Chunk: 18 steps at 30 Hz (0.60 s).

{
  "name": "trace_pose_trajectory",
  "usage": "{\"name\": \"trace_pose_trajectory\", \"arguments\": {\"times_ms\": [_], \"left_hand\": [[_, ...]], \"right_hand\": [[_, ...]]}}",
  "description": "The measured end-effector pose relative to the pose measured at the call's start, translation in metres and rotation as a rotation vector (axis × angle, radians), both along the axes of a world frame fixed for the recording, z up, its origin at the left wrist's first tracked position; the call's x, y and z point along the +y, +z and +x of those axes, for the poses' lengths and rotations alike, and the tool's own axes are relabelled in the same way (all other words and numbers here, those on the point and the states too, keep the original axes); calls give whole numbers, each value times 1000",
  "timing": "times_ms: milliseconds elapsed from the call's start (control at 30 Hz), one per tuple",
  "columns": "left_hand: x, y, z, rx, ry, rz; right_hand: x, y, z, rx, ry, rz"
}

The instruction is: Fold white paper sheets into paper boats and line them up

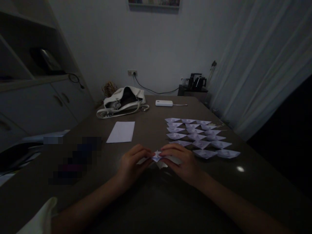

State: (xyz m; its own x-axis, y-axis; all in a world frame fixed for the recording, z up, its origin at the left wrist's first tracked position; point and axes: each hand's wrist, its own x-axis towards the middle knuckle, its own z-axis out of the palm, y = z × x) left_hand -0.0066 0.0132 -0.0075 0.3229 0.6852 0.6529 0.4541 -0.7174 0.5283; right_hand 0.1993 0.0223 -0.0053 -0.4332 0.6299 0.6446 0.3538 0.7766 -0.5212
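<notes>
Both my hands meet over the near middle of the table and pinch a small folded white paper boat (157,157) between them. My left hand (133,164) grips its left end between thumb and fingers. On the opposite end, the thumb and fingers of my right hand (184,162) are closed. A small peak stands up at the boat's middle, while its ends are partly hidden by my fingers. Just beyond my right hand, several finished-looking paper boats (199,144) sit in rows. A stack of white paper sheets (121,132) lies flat, farther out to the left.
A white handbag (125,100) rests at the table's far left, and a white power bank (164,103) with a short cord lies at the far middle. Behind the table's far right corner stands a dark kettle (198,83). Cabinets (48,100) line the left side.
</notes>
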Motion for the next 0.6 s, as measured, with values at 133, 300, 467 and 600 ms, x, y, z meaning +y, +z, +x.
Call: {"name": "trace_pose_trajectory", "arguments": {"times_ms": [133, 300, 467, 600], "left_hand": [[-1, -3, 0, 45, -28, 41], [0, 3, 3, 33, -157, -252], [5, 10, -2, -9, -313, -412], [8, 11, -7, -63, -403, -499]], "right_hand": [[-1, 0, 0, 1, 25, 87], [1, -6, 3, -32, 67, 290], [3, -5, 6, -63, 38, 449], [2, -4, 7, -80, 41, 490]]}}
